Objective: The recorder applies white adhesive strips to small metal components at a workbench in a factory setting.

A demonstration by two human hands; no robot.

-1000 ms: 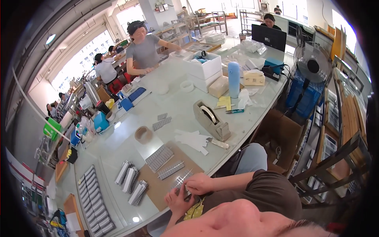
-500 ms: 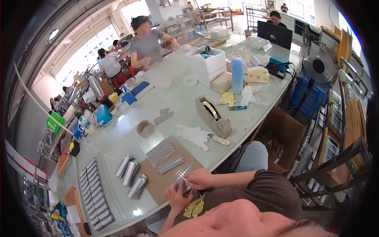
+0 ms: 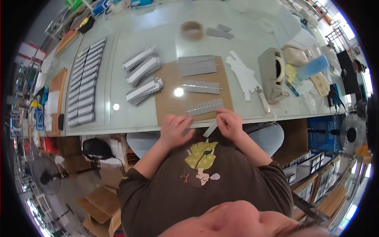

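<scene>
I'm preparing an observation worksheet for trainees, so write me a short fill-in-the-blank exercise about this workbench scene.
1. The narrow, pale, flat strip is held in the person's ____ hand.
2. From the person's view, the bulky grey tape dispenser is to the ____ of the light-blue cylindrical bottle.
3. The flat rectangular board under the grey slatted pieces is ____ in colour.

Missing words: right; left; brown.
</scene>
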